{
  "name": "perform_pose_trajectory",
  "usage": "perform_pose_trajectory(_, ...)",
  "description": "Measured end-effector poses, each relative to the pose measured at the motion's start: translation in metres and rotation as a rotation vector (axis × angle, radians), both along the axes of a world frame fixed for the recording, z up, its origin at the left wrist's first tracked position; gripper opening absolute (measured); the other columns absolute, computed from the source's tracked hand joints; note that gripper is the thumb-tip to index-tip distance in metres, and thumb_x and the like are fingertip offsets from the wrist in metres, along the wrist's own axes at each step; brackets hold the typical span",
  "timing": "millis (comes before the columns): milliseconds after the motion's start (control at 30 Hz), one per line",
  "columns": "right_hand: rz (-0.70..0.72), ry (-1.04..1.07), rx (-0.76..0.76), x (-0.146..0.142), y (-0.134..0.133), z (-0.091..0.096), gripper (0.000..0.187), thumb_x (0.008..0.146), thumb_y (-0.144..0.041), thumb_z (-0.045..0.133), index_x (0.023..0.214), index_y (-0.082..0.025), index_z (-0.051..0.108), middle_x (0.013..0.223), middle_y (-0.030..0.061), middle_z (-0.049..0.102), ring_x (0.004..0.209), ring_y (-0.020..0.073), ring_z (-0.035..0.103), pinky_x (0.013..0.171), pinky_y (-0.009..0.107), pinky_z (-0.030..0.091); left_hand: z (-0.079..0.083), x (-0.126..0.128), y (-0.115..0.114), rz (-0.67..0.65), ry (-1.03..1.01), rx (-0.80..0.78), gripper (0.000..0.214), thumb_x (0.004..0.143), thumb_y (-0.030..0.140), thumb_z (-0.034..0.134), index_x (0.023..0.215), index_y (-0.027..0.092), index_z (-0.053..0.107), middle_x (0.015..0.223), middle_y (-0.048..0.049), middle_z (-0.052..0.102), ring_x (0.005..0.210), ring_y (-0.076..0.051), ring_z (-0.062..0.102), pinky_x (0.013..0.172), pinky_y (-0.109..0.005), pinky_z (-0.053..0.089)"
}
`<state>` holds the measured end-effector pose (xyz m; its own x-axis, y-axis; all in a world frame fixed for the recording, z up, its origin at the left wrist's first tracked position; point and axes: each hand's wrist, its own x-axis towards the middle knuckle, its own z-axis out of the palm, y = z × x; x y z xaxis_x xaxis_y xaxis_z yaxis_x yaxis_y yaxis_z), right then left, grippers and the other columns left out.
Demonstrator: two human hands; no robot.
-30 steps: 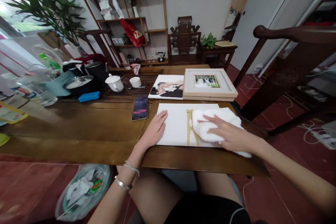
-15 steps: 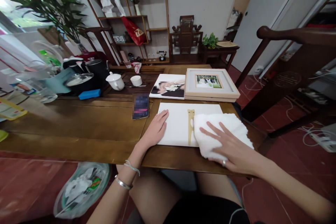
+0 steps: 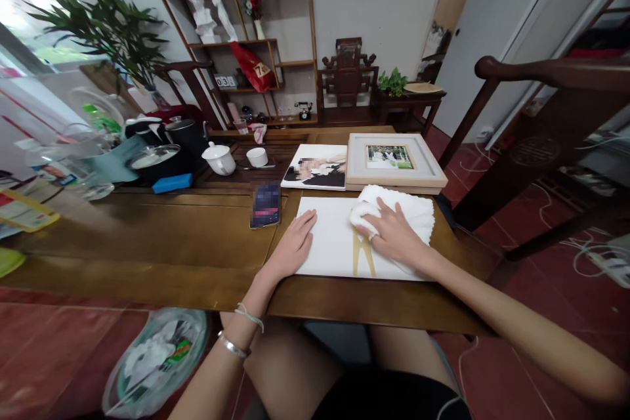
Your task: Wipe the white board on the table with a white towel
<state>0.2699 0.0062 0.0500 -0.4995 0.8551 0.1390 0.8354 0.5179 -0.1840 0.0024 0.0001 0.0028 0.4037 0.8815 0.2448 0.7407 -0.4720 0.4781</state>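
One white board (image 3: 331, 239) right of frame center, long axis left-right. Left hand (image 3: 295, 241) flat on its left end, gripping nothing; right hand (image 3: 398, 235) spread on cloth (image 3: 417, 209), can't tell if pinching.

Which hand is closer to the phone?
Left. The left hand rests on the edge of the white board, just right of the phone and a bit nearer the person. The right hand is farther to the right, on the white towel.
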Motion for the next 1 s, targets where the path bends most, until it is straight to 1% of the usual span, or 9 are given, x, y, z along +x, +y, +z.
perform_pose_trajectory(100, 0.192, -0.026, -0.004, -0.001, -0.032, 0.000, 0.031, 0.092, -0.029, 0.045, 0.114, -0.022, 0.066, 0.150, 0.0116, 0.036, 0.141, 0.0383, 0.018, 0.107, 0.068, 0.016, 0.000, 0.000, 0.000, 0.000, 0.000, -0.002, 0.048, 0.094, 0.024, 0.030, 0.140, 0.013, 0.040, 0.150, -0.0119, 0.037, 0.141, -0.023, 0.030, 0.118, -0.048, 0.021)
perform_pose_trajectory(233, 0.487, -0.039, -0.064, 0.011, -0.079, 0.004, 0.027, 0.079, -0.019, 0.060, 0.103, -0.025, 0.071, 0.153, 0.0098, 0.030, 0.142, 0.0391, 0.009, 0.108, 0.069, 0.008, 0.000, 0.001, 0.000, 0.000, -0.007, 0.005, 0.048, 0.095, 0.024, 0.030, 0.141, 0.014, 0.040, 0.150, -0.0114, 0.036, 0.141, -0.022, 0.030, 0.118, -0.047, 0.021)
perform_pose_trajectory(333, 0.575, -0.017, -0.110, 0.017, -0.086, 0.006, 0.028, 0.075, -0.019, 0.064, 0.102, -0.025, 0.071, 0.153, 0.0097, 0.031, 0.142, 0.0390, 0.009, 0.108, 0.069, 0.008, 0.000, 0.001, -0.001, 0.001, -0.004, 0.005, 0.048, 0.095, 0.024, 0.030, 0.140, 0.013, 0.040, 0.150, -0.0124, 0.036, 0.141, -0.022, 0.030, 0.118, -0.047, 0.020)
perform_pose_trajectory(467, 0.488, 0.036, -0.125, 0.011, -0.049, 0.009, 0.027, 0.089, -0.020, 0.048, 0.109, -0.020, 0.066, 0.146, 0.0126, 0.042, 0.143, 0.0301, 0.014, 0.111, 0.062, 0.015, 0.000, 0.000, -0.001, -0.002, -0.008, 0.008, 0.048, 0.095, 0.024, 0.031, 0.141, 0.015, 0.040, 0.150, -0.0118, 0.036, 0.141, -0.022, 0.030, 0.118, -0.048, 0.021)
perform_pose_trajectory(600, 0.336, 0.097, -0.139, -0.010, 0.003, 0.009, 0.038, 0.097, -0.038, 0.037, 0.117, -0.017, 0.061, 0.133, 0.0162, 0.055, 0.143, 0.0303, 0.016, 0.110, 0.062, 0.015, 0.000, -0.001, 0.000, -0.013, -0.011, -0.005, 0.048, 0.095, 0.023, 0.031, 0.141, 0.014, 0.040, 0.150, -0.0122, 0.036, 0.141, -0.022, 0.029, 0.118, -0.049, 0.021)
perform_pose_trajectory(700, 0.242, 0.147, -0.146, -0.023, 0.024, 0.009, 0.045, 0.098, -0.044, 0.031, 0.122, -0.018, 0.058, 0.136, 0.0142, 0.053, 0.142, 0.0310, 0.018, 0.110, 0.062, 0.014, 0.000, -0.001, 0.000, -0.015, -0.024, -0.003, 0.047, 0.095, 0.024, 0.032, 0.141, 0.016, 0.040, 0.150, -0.0111, 0.037, 0.141, -0.022, 0.029, 0.118, -0.049, 0.020)
perform_pose_trajectory(767, 0.221, 0.154, -0.150, -0.025, 0.025, 0.011, 0.046, 0.098, -0.046, 0.030, 0.123, -0.019, 0.057, 0.137, 0.0142, 0.052, 0.141, 0.0312, 0.023, 0.110, 0.059, 0.017, 0.000, 0.000, 0.000, -0.008, -0.025, -0.006, 0.047, 0.095, 0.025, 0.032, 0.140, 0.015, 0.041, 0.150, -0.0117, 0.037, 0.141, -0.022, 0.029, 0.118, -0.049, 0.020)
perform_pose_trajectory(867, 0.250, 0.154, -0.144, -0.017, 0.010, 0.016, 0.047, 0.098, -0.046, 0.028, 0.122, -0.017, 0.057, 0.133, 0.0159, 0.054, 0.135, 0.0300, 0.034, 0.106, 0.048, 0.029, 0.000, 0.000, 0.000, 0.000, -0.025, -0.013, 0.048, 0.095, 0.024, 0.032, 0.140, 0.014, 0.041, 0.150, -0.0119, 0.037, 0.141, -0.022, 0.029, 0.118, -0.048, 0.020)
perform_pose_trajectory(1000, 0.275, 0.146, -0.158, -0.003, -0.008, 0.021, 0.047, 0.099, -0.048, 0.025, 0.119, -0.020, 0.057, 0.124, 0.0120, 0.059, 0.120, 0.0283, 0.049, 0.098, 0.042, 0.036, 0.001, 0.000, -0.001, 0.001, -0.017, -0.015, 0.048, 0.095, 0.024, 0.031, 0.141, 0.013, 0.040, 0.150, -0.0125, 0.036, 0.141, -0.022, 0.029, 0.119, -0.048, 0.019)
